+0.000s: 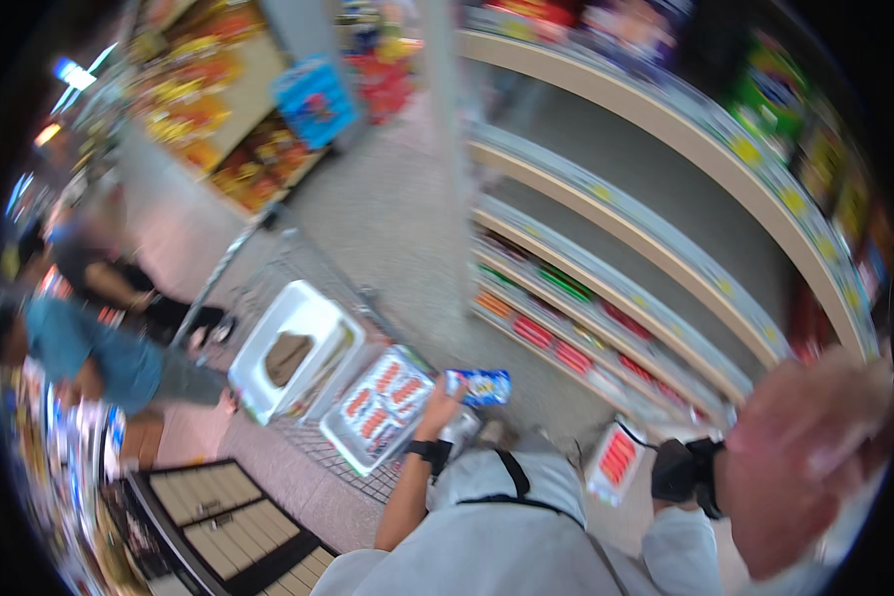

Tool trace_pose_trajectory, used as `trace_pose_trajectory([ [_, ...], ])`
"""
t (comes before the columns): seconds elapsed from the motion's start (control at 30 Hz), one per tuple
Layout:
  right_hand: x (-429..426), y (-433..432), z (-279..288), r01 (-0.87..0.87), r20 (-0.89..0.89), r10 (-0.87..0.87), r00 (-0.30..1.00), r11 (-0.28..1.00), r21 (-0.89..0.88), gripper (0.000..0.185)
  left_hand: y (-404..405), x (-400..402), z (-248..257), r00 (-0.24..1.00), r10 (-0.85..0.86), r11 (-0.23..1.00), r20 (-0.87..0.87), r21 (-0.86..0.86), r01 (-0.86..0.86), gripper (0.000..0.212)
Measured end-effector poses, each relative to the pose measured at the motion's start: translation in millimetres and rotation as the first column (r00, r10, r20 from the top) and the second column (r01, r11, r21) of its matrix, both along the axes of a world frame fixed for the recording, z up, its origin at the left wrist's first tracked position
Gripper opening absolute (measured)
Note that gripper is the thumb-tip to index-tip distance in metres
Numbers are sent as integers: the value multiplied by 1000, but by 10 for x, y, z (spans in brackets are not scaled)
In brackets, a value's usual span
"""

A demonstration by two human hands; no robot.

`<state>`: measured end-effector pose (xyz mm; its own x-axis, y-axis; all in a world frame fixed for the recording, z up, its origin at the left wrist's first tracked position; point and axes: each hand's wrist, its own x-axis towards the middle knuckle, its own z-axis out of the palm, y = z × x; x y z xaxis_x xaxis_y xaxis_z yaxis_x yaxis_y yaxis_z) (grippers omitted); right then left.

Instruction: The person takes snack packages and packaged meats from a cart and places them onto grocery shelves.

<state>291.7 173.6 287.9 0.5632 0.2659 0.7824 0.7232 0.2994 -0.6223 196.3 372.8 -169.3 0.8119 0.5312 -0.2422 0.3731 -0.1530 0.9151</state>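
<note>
My left hand (441, 408), with a dark band on its wrist, grips a blue packet (484, 387) just in front of my body. Close by it, in a wire shopping cart (339, 462), a shallow white tray (333, 432) holds several red-and-white packs (376, 421). Beside that tray stands a deeper white plastic bin (247, 384) with a brown item (289, 359) inside. My right hand (804, 454) is raised near the camera, large and blurred; whether it holds anything cannot be told. A black device is strapped at its wrist.
Store shelves (603, 190) curve along the right, the lower ones with colourful packs. A white container with red packs (615, 462) is low at the right. Two people (104, 350) stand at the left. A snack display (216, 97) is at the upper left, a wood-panelled cabinet (223, 514) at the lower left.
</note>
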Motion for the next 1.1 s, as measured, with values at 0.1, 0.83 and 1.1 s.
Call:
trace_pose_trajectory([
  [0.1, -184, -480, -401, 212, -280, -211, 937, 977, -26, 43, -113, 244, 553, 977, -115, 894, 177, -410, 179, 22],
  [0.83, -3894, -1818, -5124, 101, -638, -619, -458, 677, -729, 40, -1536, 1055, 919, 639, -758, 577, 133, -320, 751, 26],
  [1.1, -4156, -2513, -5189, -43, -659, -674, -333, 709, -704, 47, -2161, 499, 395, 568, -823, 512, 4, -427, 745, 22],
])
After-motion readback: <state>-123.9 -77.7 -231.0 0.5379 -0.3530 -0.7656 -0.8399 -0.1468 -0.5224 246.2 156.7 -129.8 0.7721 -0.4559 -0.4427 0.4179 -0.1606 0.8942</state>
